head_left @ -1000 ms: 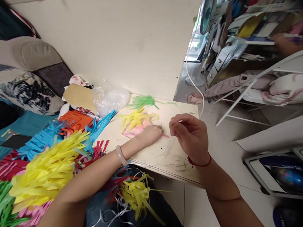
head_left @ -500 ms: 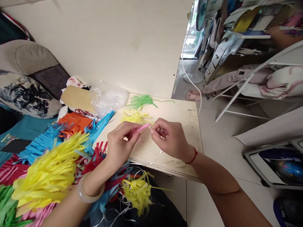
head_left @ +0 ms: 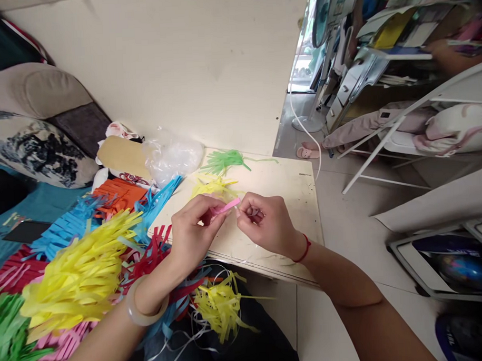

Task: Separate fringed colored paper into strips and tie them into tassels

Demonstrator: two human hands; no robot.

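A pink paper strip is pinched between the thumb and fingers of my left hand, slanting up to the right. My right hand is closed just beside the strip's end; what its fingertips grip is too small to make out. Both hands are above the pale wooden board. Behind them on the board lie a yellow paper tassel and a green paper tassel with a thin tail. Another yellow tassel rests on my lap among white strings.
On the left a large yellow fringe pile lies with blue fringe, orange fringe and green fringe. A clear plastic bag sits against the pale wall. To the right stands a white-framed chair on the tiled floor.
My right hand has shifted slightly left and down, closer to my left hand. The pink strip still sits in my left fingers and has turned slightly.
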